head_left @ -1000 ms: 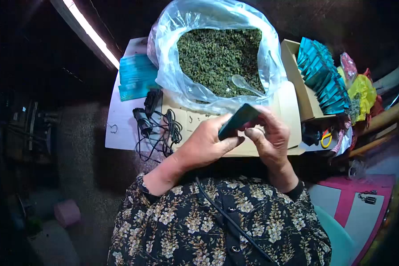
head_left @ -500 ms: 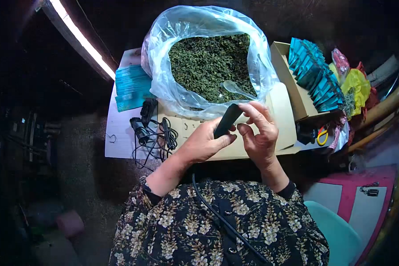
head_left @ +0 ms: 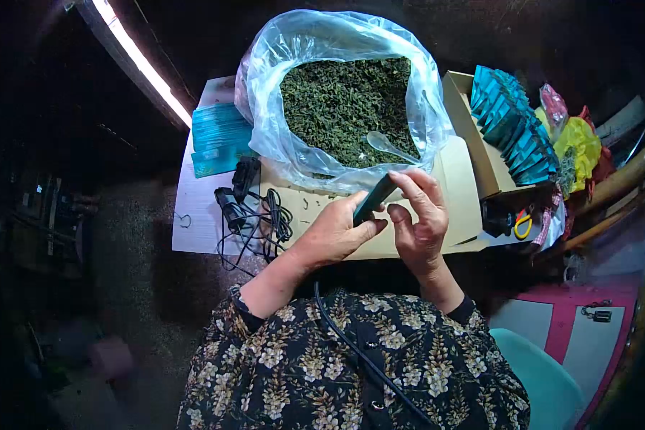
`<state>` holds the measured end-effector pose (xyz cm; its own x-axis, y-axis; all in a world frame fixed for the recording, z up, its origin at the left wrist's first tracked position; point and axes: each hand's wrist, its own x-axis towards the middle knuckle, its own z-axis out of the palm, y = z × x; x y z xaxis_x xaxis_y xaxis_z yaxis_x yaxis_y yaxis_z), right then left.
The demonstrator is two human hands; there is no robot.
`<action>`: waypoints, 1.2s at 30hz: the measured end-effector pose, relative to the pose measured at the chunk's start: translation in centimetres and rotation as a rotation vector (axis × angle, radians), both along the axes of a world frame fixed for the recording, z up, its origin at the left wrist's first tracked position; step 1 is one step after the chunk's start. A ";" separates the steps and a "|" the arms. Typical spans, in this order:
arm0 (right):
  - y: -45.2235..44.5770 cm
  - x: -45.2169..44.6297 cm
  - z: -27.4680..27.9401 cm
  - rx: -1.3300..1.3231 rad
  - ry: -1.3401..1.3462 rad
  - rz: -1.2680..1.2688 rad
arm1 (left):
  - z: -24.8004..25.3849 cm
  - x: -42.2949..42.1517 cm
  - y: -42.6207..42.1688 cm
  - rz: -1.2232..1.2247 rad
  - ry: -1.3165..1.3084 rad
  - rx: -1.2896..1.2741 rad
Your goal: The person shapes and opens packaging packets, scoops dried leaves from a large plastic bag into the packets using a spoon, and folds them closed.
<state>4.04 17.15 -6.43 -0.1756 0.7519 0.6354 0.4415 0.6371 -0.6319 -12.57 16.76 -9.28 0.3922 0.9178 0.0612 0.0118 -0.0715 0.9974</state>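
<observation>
My left hand (head_left: pixel 337 233) is closed around a narrow, dark teal packet (head_left: pixel 374 199), which slants up to the right. Close beside it, my right hand (head_left: pixel 421 222) has its fingertips at the packet's upper end, with the thumb apart from them. Just beyond both hands lies a large clear plastic bag (head_left: pixel 261 107), its mouth wide apart, full of dark green dried leaves (head_left: pixel 344 107) that look like tea. A clear plastic spoon (head_left: pixel 388 145) rests on the leaves. Whether the packet holds anything is hidden.
Flat teal packets (head_left: pixel 221 132) are stacked at the left, above black cables (head_left: pixel 265 218). To the right, a cardboard box (head_left: pixel 466 136) holds a row of teal packets (head_left: pixel 512 125). Yellow-handled scissors (head_left: pixel 523 224) and coloured plastic bags (head_left: pixel 579 147) lie beyond it.
The view has shifted slightly, so the table's contents appear a little further right. The packet has turned more edge-on in my left hand; my right fingers stay at its upper end.
</observation>
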 end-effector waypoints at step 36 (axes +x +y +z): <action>-0.2 -0.1 -1.4 -0.017 0.032 0.022 | 0.8 0.0 -0.3 0.143 0.246 0.189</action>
